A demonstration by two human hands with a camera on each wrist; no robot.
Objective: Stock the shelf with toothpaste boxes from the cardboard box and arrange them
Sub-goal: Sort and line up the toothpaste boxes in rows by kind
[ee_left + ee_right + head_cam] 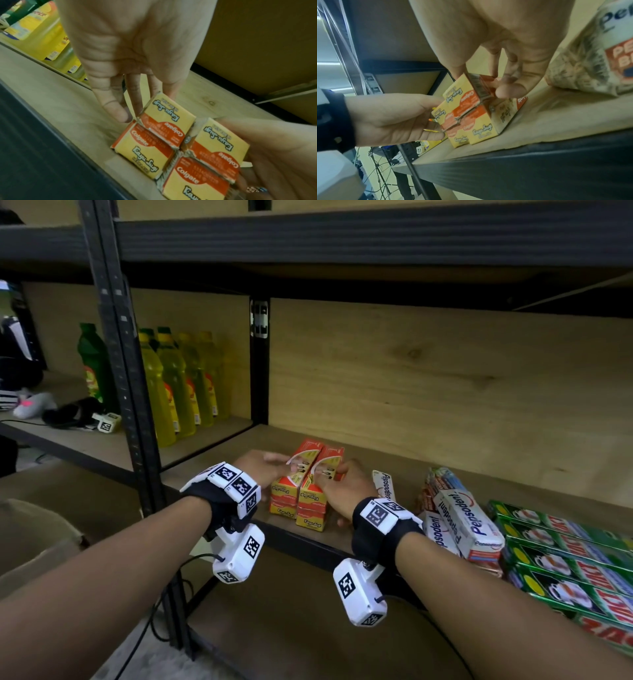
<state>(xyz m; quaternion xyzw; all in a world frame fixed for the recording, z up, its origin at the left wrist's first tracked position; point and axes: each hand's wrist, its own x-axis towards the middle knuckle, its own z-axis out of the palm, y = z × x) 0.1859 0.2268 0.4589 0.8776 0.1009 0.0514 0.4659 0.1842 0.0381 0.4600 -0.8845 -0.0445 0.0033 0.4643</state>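
Observation:
Several red and yellow Colgate toothpaste boxes stand in two side-by-side stacks near the front edge of the wooden shelf. Their square ends face out in the left wrist view and the right wrist view. My left hand lies against the left side of the stacks with fairly straight fingers. My right hand is on the right side. Its thumb and index finger pinch the top right box. The cardboard box sits low at the left.
White Pepsodent boxes lie in a loose pile just right of my right wrist, one standing on edge. Green boxes are stacked at the far right. Yellow and green bottles fill the neighbouring bay, past a black upright.

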